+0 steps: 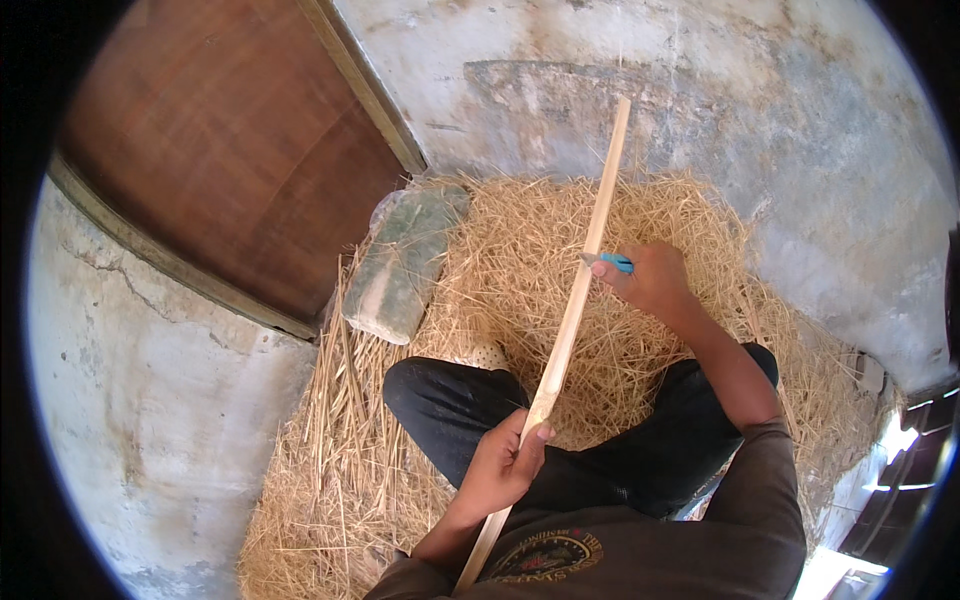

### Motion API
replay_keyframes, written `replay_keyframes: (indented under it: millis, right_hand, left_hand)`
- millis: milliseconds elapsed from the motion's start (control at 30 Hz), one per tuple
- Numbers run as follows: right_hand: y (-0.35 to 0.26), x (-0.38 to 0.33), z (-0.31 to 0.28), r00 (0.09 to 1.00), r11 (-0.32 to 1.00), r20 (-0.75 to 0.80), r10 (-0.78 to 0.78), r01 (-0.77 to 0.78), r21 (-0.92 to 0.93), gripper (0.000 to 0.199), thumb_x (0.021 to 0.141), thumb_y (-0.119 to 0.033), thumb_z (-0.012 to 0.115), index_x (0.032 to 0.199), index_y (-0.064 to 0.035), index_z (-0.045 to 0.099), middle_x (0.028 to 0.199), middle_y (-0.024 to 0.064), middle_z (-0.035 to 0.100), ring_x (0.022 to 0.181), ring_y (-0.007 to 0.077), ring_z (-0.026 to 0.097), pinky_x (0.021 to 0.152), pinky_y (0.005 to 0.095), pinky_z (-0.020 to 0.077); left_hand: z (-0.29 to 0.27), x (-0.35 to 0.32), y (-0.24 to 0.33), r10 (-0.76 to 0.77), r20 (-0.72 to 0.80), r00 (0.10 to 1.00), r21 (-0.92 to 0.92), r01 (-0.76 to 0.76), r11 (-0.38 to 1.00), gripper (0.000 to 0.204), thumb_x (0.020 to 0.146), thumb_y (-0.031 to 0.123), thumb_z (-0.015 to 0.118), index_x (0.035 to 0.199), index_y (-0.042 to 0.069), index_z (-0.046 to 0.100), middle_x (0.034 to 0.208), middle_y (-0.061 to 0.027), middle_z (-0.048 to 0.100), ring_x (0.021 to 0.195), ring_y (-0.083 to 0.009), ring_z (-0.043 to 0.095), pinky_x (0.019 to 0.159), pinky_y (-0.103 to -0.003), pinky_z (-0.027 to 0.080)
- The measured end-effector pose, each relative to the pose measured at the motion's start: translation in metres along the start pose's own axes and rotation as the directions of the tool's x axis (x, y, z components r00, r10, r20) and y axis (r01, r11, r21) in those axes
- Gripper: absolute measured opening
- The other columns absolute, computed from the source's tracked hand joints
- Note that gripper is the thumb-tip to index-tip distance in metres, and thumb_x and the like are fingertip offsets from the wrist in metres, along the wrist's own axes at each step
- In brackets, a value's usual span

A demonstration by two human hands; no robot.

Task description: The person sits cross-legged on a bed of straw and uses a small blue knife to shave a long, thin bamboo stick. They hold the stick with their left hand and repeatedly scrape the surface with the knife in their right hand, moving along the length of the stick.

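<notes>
A long, pale strip that looks like split bamboo (575, 312) runs slantwise from my lap up toward the far wall. Near its lower part my left hand (503, 465) is wrapped round it, thumb on top. My right hand (648, 277) grips a small knife (615, 262) with a blue handle. Its short blade points left and meets the strip's right edge, or lies just over it, in the upper half. The strip's lower end passes under my left forearm against my dark shirt.
I sit cross-legged in dark trousers (440, 405) on a thick heap of straw-like shavings (520, 215). A greenish stone-like block (400, 265) lies at the left. Behind it stands a brown wooden panel (240, 150) with a frame. Stained plaster walls (800, 130) close in the far side.
</notes>
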State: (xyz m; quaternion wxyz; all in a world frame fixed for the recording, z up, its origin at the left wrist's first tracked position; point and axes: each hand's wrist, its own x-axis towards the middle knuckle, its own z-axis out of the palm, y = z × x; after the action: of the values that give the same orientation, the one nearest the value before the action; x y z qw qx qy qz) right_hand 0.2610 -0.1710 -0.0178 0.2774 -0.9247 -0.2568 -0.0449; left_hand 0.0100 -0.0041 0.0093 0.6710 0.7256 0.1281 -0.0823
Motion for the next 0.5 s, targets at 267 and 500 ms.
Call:
replay_keyframes:
  millis: [267,500]
  right_hand:
    - [-0.029,-0.036,0.021,0.864,0.865,-0.042,-0.502,0.501,-0.04,0.069,0.062,-0.077,0.061,0.052,-0.0089,0.055,0.045,0.0062,0.048,0.039,0.024,0.052,0.041,0.0372,0.0391]
    - [-0.008,0.001,0.025,0.846,0.856,-0.14,-0.515,0.498,-0.14,0.074,0.06,-0.083,0.057,0.048,-0.01,0.049,0.041,0.0024,0.04,0.035,0.0207,0.044,0.038,0.0356,0.0351]
  left_hand:
    - [-0.006,-0.001,-0.005,0.101,-0.026,0.995,0.029,-0.1,0.995,0.019,0.098,0.02,0.048,0.089,0.004,0.051,0.059,0.0056,0.041,0.052,-0.0013,0.036,0.046,-0.021,0.029]
    - [-0.008,-0.004,0.003,0.074,-0.016,0.997,0.01,-0.074,0.997,0.017,0.098,0.019,0.046,0.091,0.004,0.049,0.061,0.0057,0.04,0.053,-0.0011,0.034,0.046,-0.02,0.028]
